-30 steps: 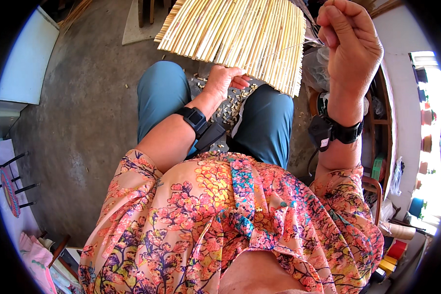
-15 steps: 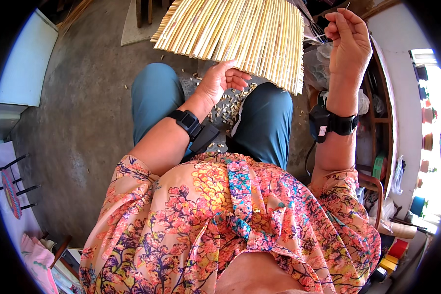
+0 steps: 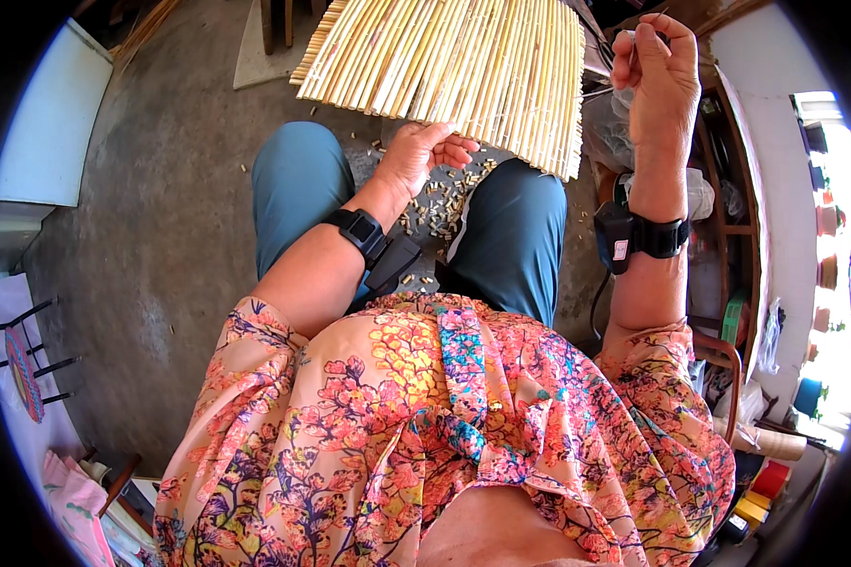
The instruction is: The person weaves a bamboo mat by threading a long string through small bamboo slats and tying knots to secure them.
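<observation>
Gray concrete flr (image 3: 161,236), worn & blotchy, w/ a paler patch toward the L. Upper L: a pale bluish-white cabinet (image 3: 43,109). A lt-colored board (image 3: 260,61) lies at the top, dark wooden legs by it. L edge — stool w/ thin blk legs & a round multicolor seat (image 3: 24,373), appears tipped sideways; pink cloth (image 3: 74,496) bunched below, near the btm corner.

R side: white wall (image 3: 777,189), brown wooden shelving (image 3: 736,230) packed w/ odds & ends, clear plastic bag (image 3: 771,335) hanging near it. Far R, a window (image 3: 846,378) — v. bright daylight, blown out, w/ colored pots (image 3: 807,397) lined up along it.
</observation>
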